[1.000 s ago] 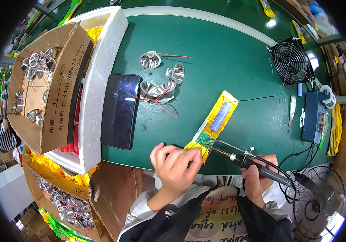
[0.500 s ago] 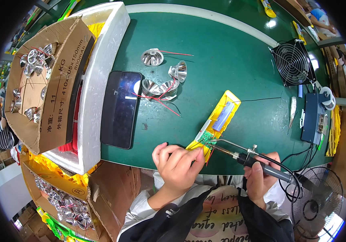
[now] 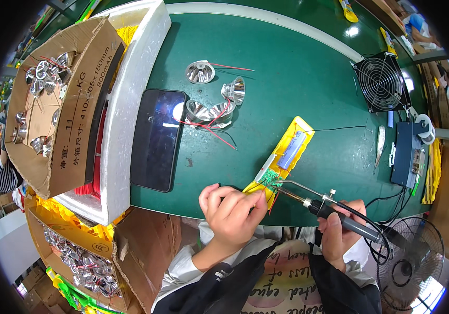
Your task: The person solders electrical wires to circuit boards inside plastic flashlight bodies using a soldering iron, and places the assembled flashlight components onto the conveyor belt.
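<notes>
A narrow yellow plastic housing [image 3: 301, 125] lies slantwise near the table's front edge. Inside it are a blue cylindrical battery cell [image 3: 291, 150] and a small green circuit board [image 3: 270, 178]. My right hand [image 3: 341, 230] grips a soldering iron [image 3: 321, 209] with a thin metal guide tube [image 3: 300, 187] alongside. Its tip meets the board or hovers just over it. My left hand [image 3: 232, 214] is closed in a pinch at the housing's near end; what sits between thumb and forefinger is hidden. A black wire [image 3: 339, 128] runs from the housing's far end.
Several silver reflector cups [image 3: 200, 72] with red wires lie beyond a black phone [image 3: 157, 141]. On the left stand a foam box [image 3: 118, 157] and a carton [image 3: 85, 104] of reflectors. Rightward are a square fan [image 3: 381, 83], a blue-grey soldering station [image 3: 405, 154] and a solder spool [image 3: 425, 128].
Both hands keep almost the same pose at the circuit board. The soldering iron has shifted very slightly. The whole view has moved a little.
</notes>
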Tool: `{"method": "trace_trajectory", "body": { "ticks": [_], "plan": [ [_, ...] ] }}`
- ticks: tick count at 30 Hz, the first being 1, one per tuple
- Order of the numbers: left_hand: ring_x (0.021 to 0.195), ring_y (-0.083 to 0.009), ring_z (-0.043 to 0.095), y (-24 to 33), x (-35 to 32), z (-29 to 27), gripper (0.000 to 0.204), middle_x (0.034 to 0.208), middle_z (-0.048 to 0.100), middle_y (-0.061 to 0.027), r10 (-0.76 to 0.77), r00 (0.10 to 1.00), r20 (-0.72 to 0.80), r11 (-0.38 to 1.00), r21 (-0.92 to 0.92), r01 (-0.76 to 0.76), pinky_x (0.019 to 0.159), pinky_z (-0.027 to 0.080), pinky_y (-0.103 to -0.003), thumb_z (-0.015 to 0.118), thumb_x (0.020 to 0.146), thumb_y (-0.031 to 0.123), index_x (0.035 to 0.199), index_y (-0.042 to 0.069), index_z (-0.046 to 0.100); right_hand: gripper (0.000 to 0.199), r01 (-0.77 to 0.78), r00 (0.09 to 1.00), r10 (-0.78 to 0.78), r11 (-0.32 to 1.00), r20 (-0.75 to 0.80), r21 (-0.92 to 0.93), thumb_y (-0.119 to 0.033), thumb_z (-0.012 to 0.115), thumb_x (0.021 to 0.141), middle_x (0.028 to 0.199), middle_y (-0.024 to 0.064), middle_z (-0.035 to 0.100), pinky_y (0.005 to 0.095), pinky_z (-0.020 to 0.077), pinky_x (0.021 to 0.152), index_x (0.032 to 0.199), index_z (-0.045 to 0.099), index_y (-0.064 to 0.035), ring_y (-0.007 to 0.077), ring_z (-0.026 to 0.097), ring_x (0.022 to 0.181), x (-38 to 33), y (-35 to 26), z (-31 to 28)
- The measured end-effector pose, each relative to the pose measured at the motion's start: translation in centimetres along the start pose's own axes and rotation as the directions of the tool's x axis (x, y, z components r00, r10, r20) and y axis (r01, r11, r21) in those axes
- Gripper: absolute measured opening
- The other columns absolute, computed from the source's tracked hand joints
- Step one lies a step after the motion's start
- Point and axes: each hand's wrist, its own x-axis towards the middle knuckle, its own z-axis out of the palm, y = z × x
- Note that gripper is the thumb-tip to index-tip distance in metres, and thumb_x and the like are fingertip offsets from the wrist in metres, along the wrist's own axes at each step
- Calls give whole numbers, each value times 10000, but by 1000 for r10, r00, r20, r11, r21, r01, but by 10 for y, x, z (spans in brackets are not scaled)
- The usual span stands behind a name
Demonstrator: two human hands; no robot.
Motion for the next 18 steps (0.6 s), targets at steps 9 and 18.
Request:
{"method": "trace_trajectory", "body": {
  "ticks": [9,18],
  "plan": [
    [579,-160,476,3,4,-1,137,562,492,19,7,1000,-8,1000,-26,-7,721,363,-362,682,551,46,631,110,593,146,59,998,-58,995,14,-80,-68,506,742,637,65,445,196,368,427,821,397,-10,84,419,441,0,0,2],
    [610,-149,482,0,5,1,139,579,491,34,6,1000,4,1000,-24,-5,738,353,-359,678,556,64,648,122,592,235,55,998,-54,998,-24,22,-100,606,723,647,78,488,199,401,476,820,412,-7,92,474,497,2,2,-1]
  ]
}}
